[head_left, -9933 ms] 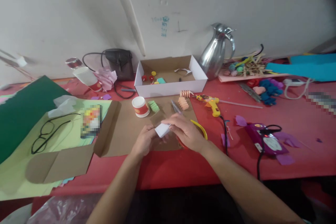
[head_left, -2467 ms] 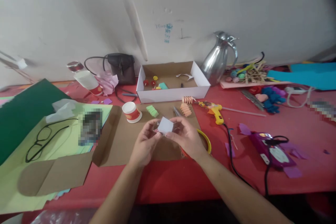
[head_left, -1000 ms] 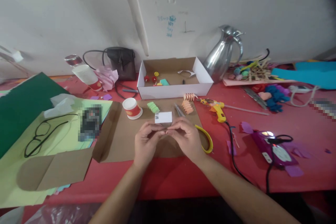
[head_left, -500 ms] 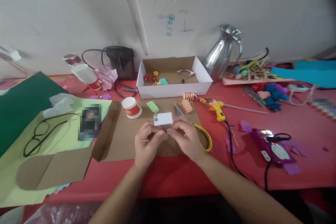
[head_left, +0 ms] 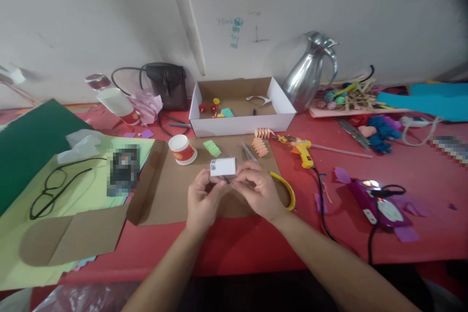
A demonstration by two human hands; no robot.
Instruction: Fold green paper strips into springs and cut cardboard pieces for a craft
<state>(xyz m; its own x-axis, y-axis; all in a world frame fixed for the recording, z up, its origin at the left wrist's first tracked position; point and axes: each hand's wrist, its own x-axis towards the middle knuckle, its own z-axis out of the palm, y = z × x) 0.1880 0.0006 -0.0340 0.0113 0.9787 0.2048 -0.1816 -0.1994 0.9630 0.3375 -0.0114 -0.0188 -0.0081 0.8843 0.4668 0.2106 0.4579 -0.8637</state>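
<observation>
A small white box-like piece with black print (head_left: 223, 166) is held up between my two hands, above a brown cardboard sheet (head_left: 171, 195). My left hand (head_left: 204, 198) grips its lower left side with thumb and fingers. On the other side, my right hand (head_left: 258, 190) pinches its lower right edge. Fingers cover the underside of the piece. Scissors with yellow handles (head_left: 288, 192) lie by my right hand, partly hidden by it. Beyond my hands are a green pleated paper strip (head_left: 212, 148), a peach pleated strip (head_left: 260, 147) and a red-and-white paper cup (head_left: 182, 149).
A white open box (head_left: 243, 126) with small parts stands behind. To the right lie a yellow glue gun (head_left: 302, 152) and a purple power strip (head_left: 380, 209) with cords. A steel jug (head_left: 305, 75) stands by the wall. Glasses (head_left: 54, 192) rest on paper at left.
The white piece has shifted slightly left and down and is turned a little, showing more of its grey lower edge. Both hands keep their grip.
</observation>
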